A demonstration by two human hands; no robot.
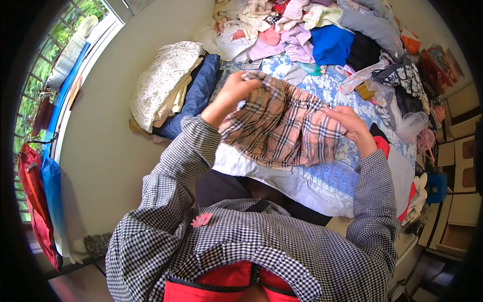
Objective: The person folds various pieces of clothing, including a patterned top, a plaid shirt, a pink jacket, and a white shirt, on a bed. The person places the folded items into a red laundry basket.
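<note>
A tan plaid garment [286,124] with a gathered, elastic-looking band along its top hangs between my hands above the bed. My left hand [237,90] grips its upper left corner, fingers curled over the cloth. At the right end of the band, my right hand [349,120] pinches the fabric between thumb and fingers. Folds run down the garment, and its lower edge hangs over a white cloth with a blue patterned part [332,177] at the near side of the bed.
Folded clothes [169,83], with a floral piece on top and navy cloth beside it, are stacked at left. A heap of loose clothes [279,34] covers the bed's far side. A blue cloth [332,44] lies in it. Drawers [462,162] stand right; umbrellas [53,204] hang by the window.
</note>
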